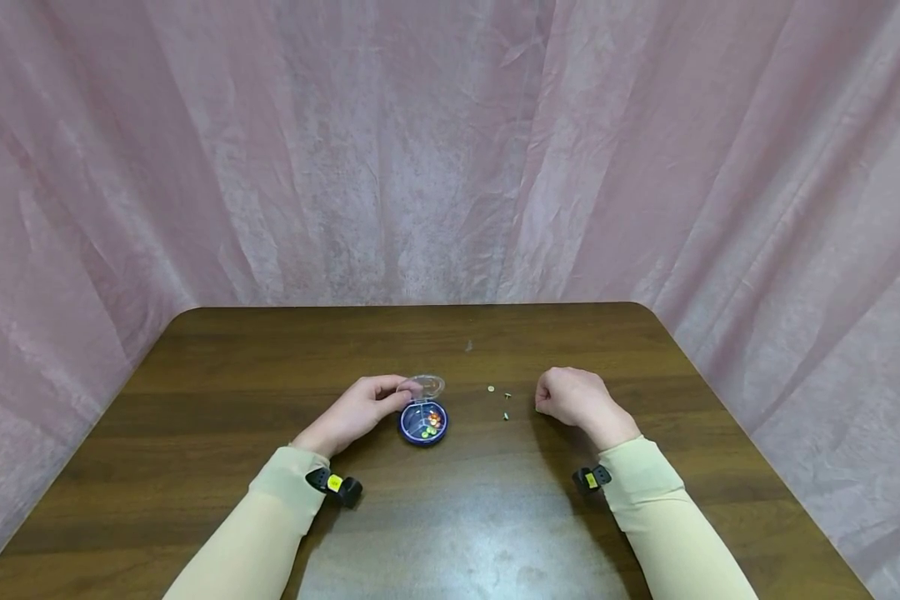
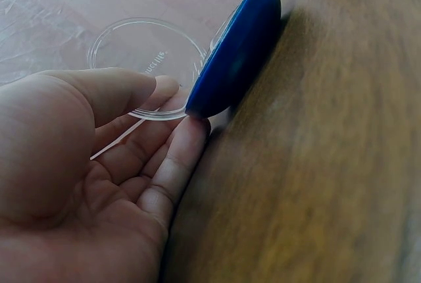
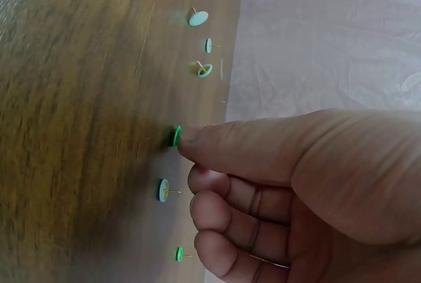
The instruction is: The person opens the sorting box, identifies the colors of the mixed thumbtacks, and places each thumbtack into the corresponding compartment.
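Observation:
A round blue case (image 1: 423,423) with inner dividers stands on the table, its clear lid (image 1: 426,386) raised. Orange and green thumbtacks (image 1: 433,420) lie in its right-hand and front sections. My left hand (image 1: 356,411) holds the lid at its left edge, thumb on one side and fingers behind; one finger reaches the foot of the blue base (image 2: 240,52). Farther right, my right hand (image 1: 574,398) is low over the table. It pinches a green thumbtack (image 3: 177,135) at the thumb tip, the index finger mostly hidden behind the thumb.
Between the case and my right hand lie loose thumbtacks (image 1: 491,389). Around the right fingers are more, among them a pale blue thumbtack (image 3: 163,191) and a small green thumbtack (image 3: 179,254). Pink curtains (image 1: 420,167) hang behind the wooden table (image 1: 270,342).

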Action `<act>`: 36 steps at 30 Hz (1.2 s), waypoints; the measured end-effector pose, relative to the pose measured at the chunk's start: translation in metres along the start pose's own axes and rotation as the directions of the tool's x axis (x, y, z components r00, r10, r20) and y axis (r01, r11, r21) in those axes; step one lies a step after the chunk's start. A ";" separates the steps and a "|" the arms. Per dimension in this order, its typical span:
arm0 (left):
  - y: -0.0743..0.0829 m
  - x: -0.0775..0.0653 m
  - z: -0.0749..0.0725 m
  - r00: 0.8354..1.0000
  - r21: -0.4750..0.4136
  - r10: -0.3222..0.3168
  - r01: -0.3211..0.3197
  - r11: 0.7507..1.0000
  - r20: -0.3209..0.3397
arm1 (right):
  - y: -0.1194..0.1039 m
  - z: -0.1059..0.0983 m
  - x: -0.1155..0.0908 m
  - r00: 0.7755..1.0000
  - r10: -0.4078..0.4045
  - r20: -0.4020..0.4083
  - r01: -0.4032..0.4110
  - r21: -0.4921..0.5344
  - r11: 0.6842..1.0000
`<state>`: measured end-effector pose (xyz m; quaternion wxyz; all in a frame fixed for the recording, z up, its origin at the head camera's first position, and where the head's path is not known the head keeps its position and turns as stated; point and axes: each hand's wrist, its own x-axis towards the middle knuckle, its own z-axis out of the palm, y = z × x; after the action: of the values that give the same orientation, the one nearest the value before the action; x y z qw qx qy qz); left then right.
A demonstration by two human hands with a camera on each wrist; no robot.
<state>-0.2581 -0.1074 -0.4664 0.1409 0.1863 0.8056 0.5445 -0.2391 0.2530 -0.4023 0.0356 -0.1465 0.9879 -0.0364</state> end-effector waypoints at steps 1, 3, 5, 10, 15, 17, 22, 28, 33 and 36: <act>0.000 0.000 0.000 1.000 0.000 0.001 -0.001 1.000 0.001 | 0.000 0.001 0.000 1.000 -0.001 -0.005 0.001 -0.001 1.000; 0.000 0.000 0.000 1.000 0.000 0.003 -0.003 1.000 0.002 | 0.000 0.000 0.000 1.000 -0.003 -0.012 0.003 -0.001 1.000; 0.001 0.000 0.000 1.000 -0.001 0.005 -0.005 1.000 0.004 | -0.001 0.000 0.000 1.000 -0.007 -0.015 0.007 -0.002 1.000; 0.001 0.000 0.000 1.000 -0.001 0.007 -0.007 1.000 0.005 | -0.004 -0.004 -0.001 0.998 -0.029 -0.055 0.030 0.028 0.999; 0.001 -0.001 0.000 1.000 0.001 0.003 -0.003 1.000 0.002 | -0.012 -0.012 -0.001 0.994 -0.056 -0.093 0.073 0.199 0.977; 0.001 -0.002 0.000 1.000 0.000 0.004 -0.004 1.000 0.002 | -0.018 -0.016 -0.001 0.994 -0.064 -0.084 0.089 0.338 0.937; 0.001 -0.002 0.000 1.000 -0.001 0.006 -0.006 1.000 0.002 | -0.033 -0.027 -0.006 0.994 -0.097 -0.052 0.105 0.708 0.699; 0.002 -0.002 0.001 1.000 0.000 0.007 -0.007 1.000 -0.001 | -0.047 -0.036 -0.012 0.970 -0.219 -0.103 0.153 0.962 0.227; 0.002 -0.002 0.000 1.000 0.001 0.000 0.000 1.000 -0.001 | -0.059 -0.048 -0.022 0.915 -0.355 -0.191 0.132 0.974 -0.184; 0.002 -0.001 -0.001 1.000 -0.004 -0.003 0.003 1.000 0.000 | -0.066 -0.056 -0.027 0.892 -0.393 -0.224 0.081 0.934 -0.349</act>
<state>-0.2568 -0.1080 -0.4646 0.1421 0.1848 0.8048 0.5458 -0.1992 0.2013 -0.3397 0.2256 -0.2658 0.4919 -0.7978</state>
